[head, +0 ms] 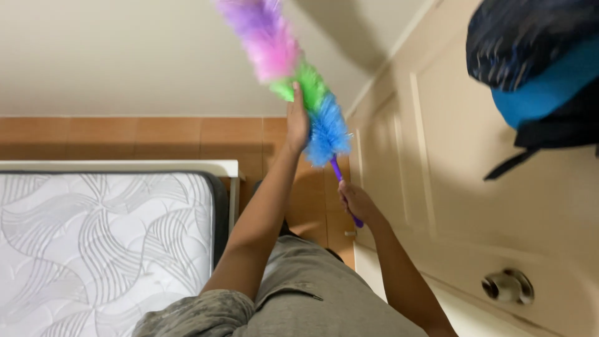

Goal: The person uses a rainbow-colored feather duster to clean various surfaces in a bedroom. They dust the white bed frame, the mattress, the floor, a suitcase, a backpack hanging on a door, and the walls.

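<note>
Grey shorts (pixel 312 306) and a grey shirt (pixel 193 315) fill the bottom of my view, nearest the lens. Beyond them my right hand (pixel 355 201) is clenched around the purple handle (pixel 340 175) of the duster (pixel 293 68), low down near its end. My left hand (pixel 297 122) reaches higher, its fingers laid flat against the green part of the fluffy head, touching it rather than gripping as far as I can tell. That head runs blue, green, pink and purple upward toward the pale wall (pixel 125 56), its top blurred. To my left lies a patterned white mattress (pixel 93 243) over a wooden floor (pixel 143 137). To my right stands a cream door (pixel 449 187) with a metal knob (pixel 508 286), and a dark blue bag (pixel 536 68) hangs in the upper corner.
</note>
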